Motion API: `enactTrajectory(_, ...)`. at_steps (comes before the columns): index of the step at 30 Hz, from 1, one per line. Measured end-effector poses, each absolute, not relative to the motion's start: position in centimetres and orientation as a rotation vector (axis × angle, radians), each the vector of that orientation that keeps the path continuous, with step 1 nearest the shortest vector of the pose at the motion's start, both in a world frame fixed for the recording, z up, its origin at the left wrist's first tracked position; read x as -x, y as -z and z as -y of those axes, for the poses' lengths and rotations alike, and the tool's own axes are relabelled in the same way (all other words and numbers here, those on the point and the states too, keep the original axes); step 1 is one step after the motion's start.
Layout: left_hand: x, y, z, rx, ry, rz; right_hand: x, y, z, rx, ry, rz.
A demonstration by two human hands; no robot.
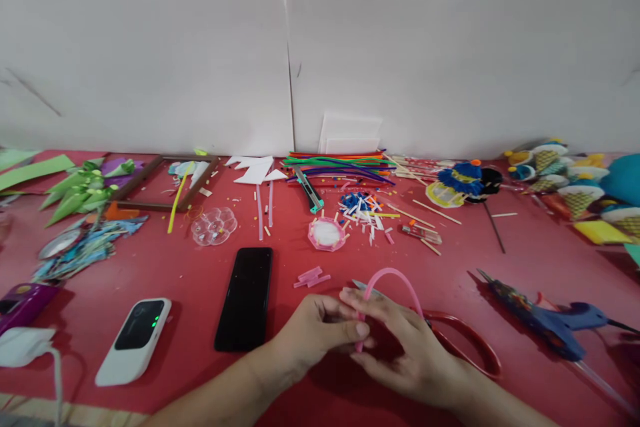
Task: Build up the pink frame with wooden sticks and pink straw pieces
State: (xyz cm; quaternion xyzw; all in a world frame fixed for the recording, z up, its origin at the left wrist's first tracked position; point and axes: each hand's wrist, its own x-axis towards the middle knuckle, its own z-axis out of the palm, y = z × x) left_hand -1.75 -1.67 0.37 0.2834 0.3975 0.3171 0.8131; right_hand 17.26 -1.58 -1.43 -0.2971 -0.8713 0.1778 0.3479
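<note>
My left hand point(320, 327) pinches one end of a thin pink tube point(393, 272) between thumb and fingers. The tube arches up and comes down behind my right hand point(407, 340). The right index finger and thumb close around the same end, close to the left fingertips. Under the right hand lie scissors with red handles point(493, 363), their blades mostly covered. Ahead of the hands are several short cut pink tube pieces point(311, 277) and a small pink ring-shaped frame with a white centre point(328, 233).
A black phone point(244, 299) and a white device with a screen point(135, 340) lie left. A blue glue gun point(543, 317) lies right. Farther back are a cutter point(309, 190), coloured pipe cleaners point(340, 165), and small cut bits point(363, 210). White boards point(150, 60) stand behind.
</note>
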Motion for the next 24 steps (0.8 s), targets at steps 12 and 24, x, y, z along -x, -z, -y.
enactTrajectory(12, 1.7, -0.24, 1.71, -0.709, -0.682, -0.858, -17.02, 1.23, 1.3, 0.724, -0.446, 2.248)
enactTrajectory(24, 1.71, -0.45, 1.94, -1.067, -0.733, -0.969, -16.77, 1.05, 1.01, 0.73, -0.414, 2.268)
